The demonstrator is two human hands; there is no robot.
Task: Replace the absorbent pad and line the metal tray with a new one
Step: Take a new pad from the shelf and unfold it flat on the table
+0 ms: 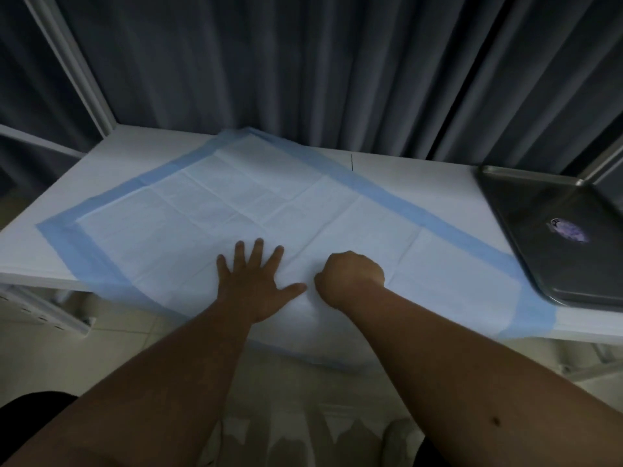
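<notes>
The left hand (253,281) lies flat, fingers spread, pinning the absorbent pad (256,210); the right hand (350,276) is curled shut, seemingly pinching a fold just beside it, though what it grips is hidden. The pad sprawls skewed across the table (421,173), one corner drooping over the near edge. The metal tray (539,230) sits bare at the right end. Best to keep the palm anchoring while the fold is drawn over squarely.

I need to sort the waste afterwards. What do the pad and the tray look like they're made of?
Absorbent pad: looks like soft white nonwoven tissue with a blue plastic-like border, matte and creased along fold lines. Metal tray: seems to be stainless steel with a dull sheen, a rolled rim and a glint at the corner.
</notes>
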